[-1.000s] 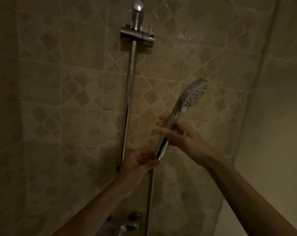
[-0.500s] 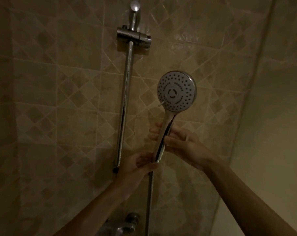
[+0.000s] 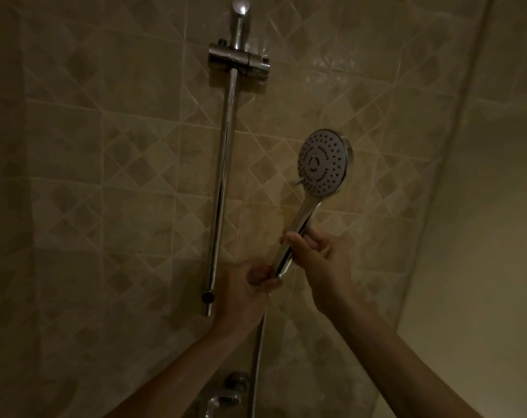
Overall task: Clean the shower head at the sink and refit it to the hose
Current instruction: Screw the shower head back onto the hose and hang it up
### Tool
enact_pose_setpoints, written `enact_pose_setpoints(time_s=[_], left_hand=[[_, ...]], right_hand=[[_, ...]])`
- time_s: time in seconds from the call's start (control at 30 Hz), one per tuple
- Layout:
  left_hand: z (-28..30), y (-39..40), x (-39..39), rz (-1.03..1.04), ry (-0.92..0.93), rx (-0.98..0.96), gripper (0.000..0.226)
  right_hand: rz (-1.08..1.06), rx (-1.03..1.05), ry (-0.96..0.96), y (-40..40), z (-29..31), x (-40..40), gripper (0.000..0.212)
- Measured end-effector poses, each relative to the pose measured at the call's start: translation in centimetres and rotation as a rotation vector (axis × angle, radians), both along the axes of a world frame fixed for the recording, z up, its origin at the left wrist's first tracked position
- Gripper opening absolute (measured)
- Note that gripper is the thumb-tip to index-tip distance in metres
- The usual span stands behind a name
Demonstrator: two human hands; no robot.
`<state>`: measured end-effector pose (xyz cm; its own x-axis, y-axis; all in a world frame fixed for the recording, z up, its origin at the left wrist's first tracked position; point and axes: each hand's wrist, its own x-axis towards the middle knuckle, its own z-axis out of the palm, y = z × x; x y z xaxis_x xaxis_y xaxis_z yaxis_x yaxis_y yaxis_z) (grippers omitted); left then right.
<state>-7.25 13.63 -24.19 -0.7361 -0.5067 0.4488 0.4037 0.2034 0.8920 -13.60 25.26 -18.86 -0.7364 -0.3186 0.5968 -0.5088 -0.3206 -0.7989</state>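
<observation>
A chrome shower head [image 3: 322,162] with a round grey spray face stands upright in front of the tiled wall, its face turned towards me and a little left. My right hand [image 3: 319,260] grips the middle of its handle. My left hand [image 3: 250,294] is closed around the handle's lower end, where the metal hose [image 3: 258,357] meets it. The hose hangs straight down from my left hand. The joint itself is hidden by my fingers.
A chrome slide rail [image 3: 223,182] runs down the wall left of the shower head, with an empty holder bracket [image 3: 239,60] near its top. The mixer tap [image 3: 226,396] sits at the bottom edge. A plain wall [image 3: 482,236] closes the right side.
The shower head has turned about its handle: side-on a second ago, then face-on, now angled slightly left. Both hands kept their grips, and the view has shifted slightly.
</observation>
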Motion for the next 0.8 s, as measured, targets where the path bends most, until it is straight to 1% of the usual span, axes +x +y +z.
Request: enact_pose_setpoints(time_s=[0.1, 0.17, 0.23, 0.3, 0.33, 0.43, 0.5, 0.53, 0.57, 0.63, 0.73, 0.8], left_hand=[[-0.1, 0.0, -0.1, 0.011, -0.022, -0.087, 0.022], [0.1, -0.3, -0.1, -0.044, -0.029, -0.035, 0.022], [0.2, -0.6, 0.0, -0.095, -0.034, -0.005, 0.022], [0.1, -0.7, 0.1, -0.128, -0.033, -0.049, 0.023], [0.0, -0.6, 0.1, -0.131, -0.033, -0.081, 0.023], [-0.7, -0.5, -0.3, -0.078, -0.036, -0.165, 0.019], [-1.5, -0.4, -0.6, -0.041, -0.049, -0.236, 0.005], [-1.9, -0.3, -0.6, -0.022, -0.059, -0.278, 0.002], [-2.4, -0.2, -0.7, 0.007, -0.066, -0.313, 0.006], [-3.1, -0.1, -0.7, 0.044, -0.058, -0.337, 0.006], [-3.9, -0.3, -0.8, -0.004, -0.053, -0.304, 0.004], [-4.9, -0.6, -0.7, -0.032, -0.068, -0.323, 0.007]], right_hand=[[-0.007, 0.013, -0.031, 0.6, 0.1, -0.5, 0.011], [0.076, 0.071, -0.037, 1.7, 0.7, -1.4, 0.022], [0.209, 0.095, -0.053, 2.7, 1.4, -2.4, 0.033], [0.295, 0.083, -0.042, 3.4, 2.1, -3.2, 0.032], [0.302, 0.075, -0.033, 3.5, 2.3, -3.4, 0.031], [0.206, 0.060, -0.036, 3.1, 1.7, -3.2, 0.025], [0.115, 0.038, -0.064, 2.5, 0.8, -2.6, 0.020], [0.062, 0.025, -0.072, 2.3, 0.3, -2.3, 0.018], [0.008, 0.017, -0.074, 2.0, -0.1, -2.1, 0.017], [-0.069, 0.016, -0.090, 1.8, -0.7, -1.7, 0.017], [-0.061, 0.021, -0.141, 2.1, -1.4, -1.6, 0.018], [-0.018, 0.032, -0.184, 2.7, -2.2, -1.8, 0.020]])
